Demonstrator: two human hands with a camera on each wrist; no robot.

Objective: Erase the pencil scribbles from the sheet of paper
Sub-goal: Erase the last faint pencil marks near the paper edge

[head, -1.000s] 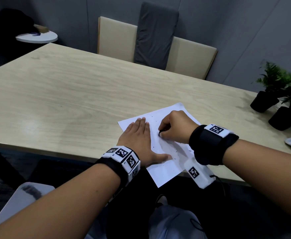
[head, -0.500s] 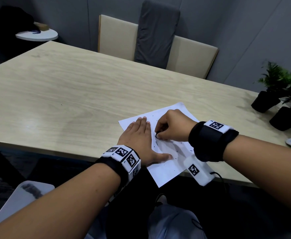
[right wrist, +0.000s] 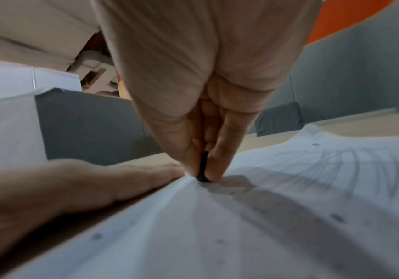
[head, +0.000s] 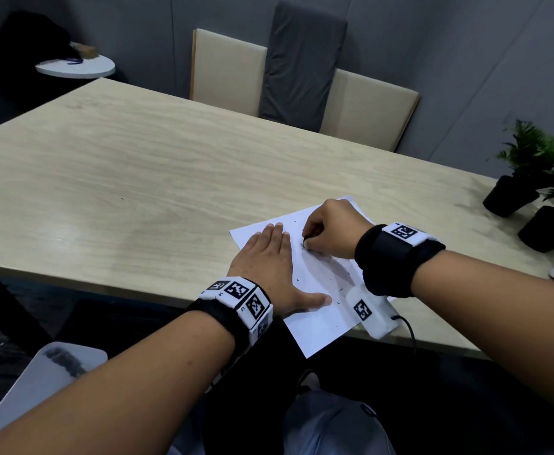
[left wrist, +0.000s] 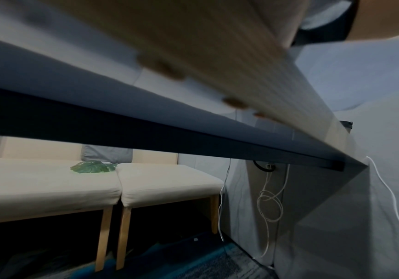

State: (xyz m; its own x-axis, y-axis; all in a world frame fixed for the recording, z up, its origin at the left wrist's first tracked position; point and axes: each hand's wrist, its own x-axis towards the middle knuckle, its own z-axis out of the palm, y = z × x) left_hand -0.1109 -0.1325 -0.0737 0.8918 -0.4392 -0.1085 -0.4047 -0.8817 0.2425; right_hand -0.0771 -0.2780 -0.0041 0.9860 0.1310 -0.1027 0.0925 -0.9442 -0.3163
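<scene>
Worktop edge: the white sheet of paper (head: 315, 290) is laid at the near edge of the pale wood-grain worktop (head: 137, 178), with its near corner overhanging that edge.
Open room: a broad bare stretch of worktop is seen left of and beyond the sheet; two black plant pots (head: 509, 198) stand at the far right, well apart from it.
Left hand: the left hand (head: 269, 267) is laid flat on the sheet's left part, fingers straight and together, thumb spread toward the right; nothing is held by it.
Right hand: the right hand (right wrist: 203, 117) is curled, and a small black eraser (right wrist: 203, 167) is pinched between thumb and fingertips, its lower end pressed onto the paper just beside the left hand's fingers.
Paper: grey pencil scribbles (right wrist: 351, 169) are seen as looping strokes to the right of the eraser; dark crumbs are scattered over the sheet, and a slight ridge is raised in it beside the left hand.
</scene>
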